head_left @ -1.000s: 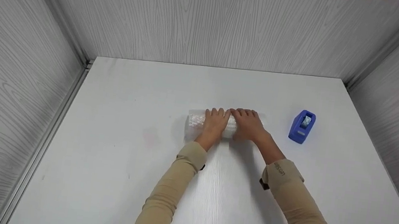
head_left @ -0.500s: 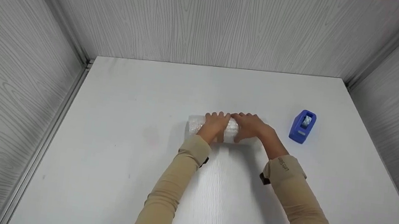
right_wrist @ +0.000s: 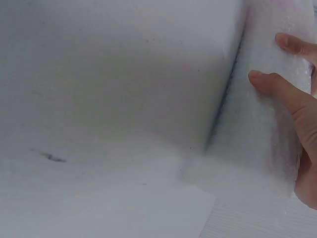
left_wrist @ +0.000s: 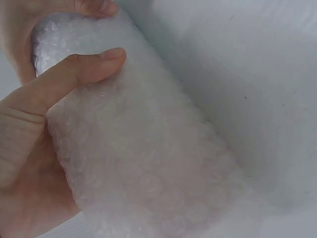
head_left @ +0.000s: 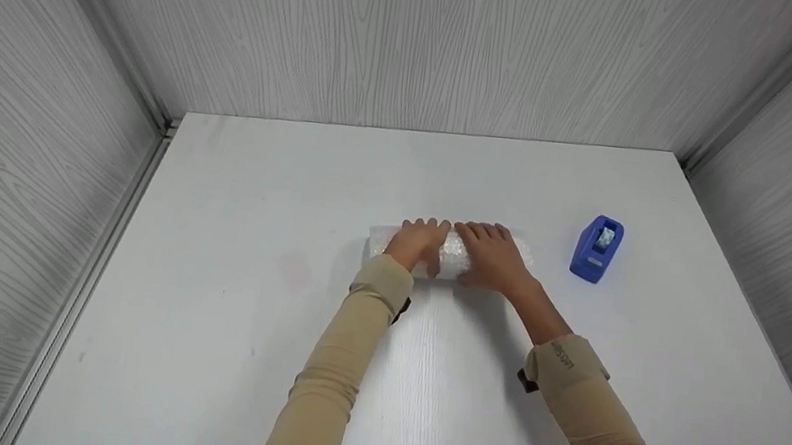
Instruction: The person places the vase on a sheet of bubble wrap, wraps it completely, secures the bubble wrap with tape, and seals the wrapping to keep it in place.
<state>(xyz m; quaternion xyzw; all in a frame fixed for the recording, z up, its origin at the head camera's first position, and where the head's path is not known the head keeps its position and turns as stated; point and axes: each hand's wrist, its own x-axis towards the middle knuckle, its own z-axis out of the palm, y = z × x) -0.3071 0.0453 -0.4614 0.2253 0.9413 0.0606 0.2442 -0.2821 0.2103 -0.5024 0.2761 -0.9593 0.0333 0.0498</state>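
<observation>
A roll of clear bubble wrap (head_left: 454, 257) lies crosswise near the middle of the white table. Over its left half, my left hand (head_left: 420, 243) grips it, fingers across the far side and thumb on the near side. My right hand (head_left: 491, 258) holds the roll just beside it, with fingers over the top and thumb along the near side. In the left wrist view, the left thumb (left_wrist: 94, 68) presses into the bubbled surface (left_wrist: 148, 144). Both thumbs show on the wrap in the right wrist view, the right thumb (right_wrist: 272, 84) closer to the camera. Whatever is inside the wrap is hidden.
To the right of the hands stands a blue tape dispenser (head_left: 597, 249) with a roll of tape in it. Grey wood-grain panels (head_left: 418, 44) enclose the table (head_left: 229, 353) at the back and both sides.
The roll and both hands first came slightly toward me, then edged back away. My right hand has spread flatter over the wrap, and the left wrist has come up over the roll.
</observation>
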